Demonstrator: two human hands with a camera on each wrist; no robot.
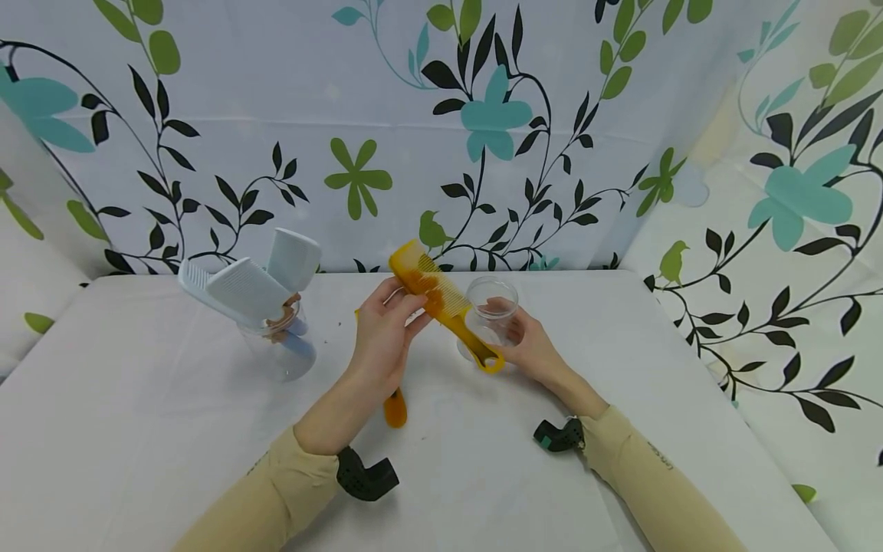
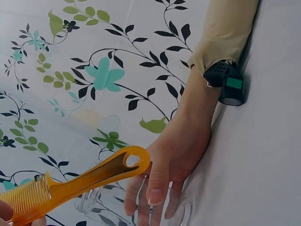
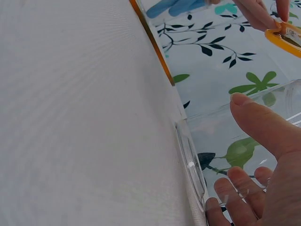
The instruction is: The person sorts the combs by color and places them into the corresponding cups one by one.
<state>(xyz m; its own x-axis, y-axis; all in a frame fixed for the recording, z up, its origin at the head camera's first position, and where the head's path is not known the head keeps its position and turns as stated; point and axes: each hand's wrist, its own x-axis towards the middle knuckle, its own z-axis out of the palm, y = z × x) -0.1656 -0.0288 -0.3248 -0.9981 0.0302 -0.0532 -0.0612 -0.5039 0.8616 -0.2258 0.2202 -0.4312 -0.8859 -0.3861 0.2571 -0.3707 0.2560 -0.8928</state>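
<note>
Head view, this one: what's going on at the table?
A person's left hand pinches an orange comb by its toothed end, handle aimed at an empty clear jar that the right hand grips. Another clear jar at left holds white combs. A second orange comb lies on the white table.

The left hand (image 1: 382, 337) hides most of a second orange comb (image 1: 395, 406); only its handle shows at 6 o'clock.
</note>
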